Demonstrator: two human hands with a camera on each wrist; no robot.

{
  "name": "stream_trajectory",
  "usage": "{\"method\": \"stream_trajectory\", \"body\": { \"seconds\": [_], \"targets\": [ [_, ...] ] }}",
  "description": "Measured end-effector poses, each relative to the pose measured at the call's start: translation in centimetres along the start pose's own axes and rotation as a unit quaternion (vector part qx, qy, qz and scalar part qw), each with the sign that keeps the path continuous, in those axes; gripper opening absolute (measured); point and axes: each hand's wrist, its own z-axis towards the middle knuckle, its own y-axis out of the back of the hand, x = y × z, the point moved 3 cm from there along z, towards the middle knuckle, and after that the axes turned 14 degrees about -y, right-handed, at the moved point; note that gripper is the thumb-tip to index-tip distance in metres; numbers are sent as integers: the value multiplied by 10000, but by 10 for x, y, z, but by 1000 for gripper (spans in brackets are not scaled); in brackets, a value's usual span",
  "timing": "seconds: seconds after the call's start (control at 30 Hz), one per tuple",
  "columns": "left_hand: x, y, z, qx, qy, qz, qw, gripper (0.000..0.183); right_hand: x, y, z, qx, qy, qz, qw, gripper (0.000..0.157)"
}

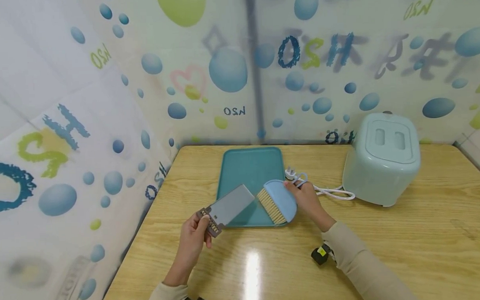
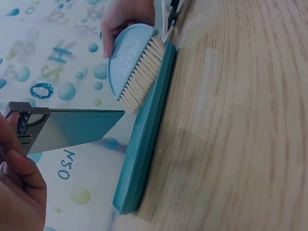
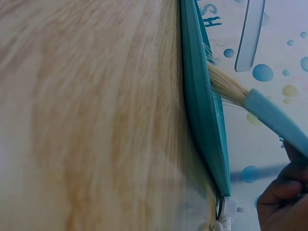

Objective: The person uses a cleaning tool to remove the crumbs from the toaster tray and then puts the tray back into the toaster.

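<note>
My left hand (image 1: 193,235) grips a flat grey metal plate (image 1: 232,205) by its dark slotted end, thumb on top. The plate is held tilted above the left part of a teal tray (image 1: 250,160). A small light-blue hand brush (image 1: 283,199) with cream bristles (image 2: 144,74) is in my right hand (image 1: 307,200), pinched near its looped handle. Its bristles point down-left over the tray's right side. In the right wrist view they reach past the tray's rim; whether they touch its floor I cannot tell. Plate and brush stand close together but apart.
On the right stands a pale green toaster-like appliance (image 1: 383,162) with two oval marks on its lid. Its white cord (image 1: 336,192) and plug (image 1: 290,174) lie on the wooden table (image 1: 426,249), beside the tray. A patterned wall (image 1: 325,89) rises behind the table.
</note>
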Motion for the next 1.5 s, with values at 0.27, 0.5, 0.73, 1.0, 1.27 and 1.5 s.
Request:
{"method": "stream_trajectory", "body": {
  "seconds": [0.27,0.5,0.73,1.0,1.27,1.5],
  "targets": [
    [2,-2,0,-9,10,-80,10000,24,0,8,-6,-24,-271,258,9993,45],
    [0,-3,-1,38,54,-123,9999,27,3,17,-17,151,-605,605,9962,41],
    [3,-11,0,98,176,-298,9994,30,-4,31,-32,352,-877,736,9928,31],
    [7,-20,-1,210,180,-430,9987,31,-18,55,-51,307,-1042,922,9898,23],
    [7,-21,-3,261,152,-479,9984,32,-35,72,-64,316,-1182,1070,9867,22],
    [10,-18,-7,325,158,-442,9984,31,-49,88,-76,338,-1392,904,9856,35]
  ]
}}
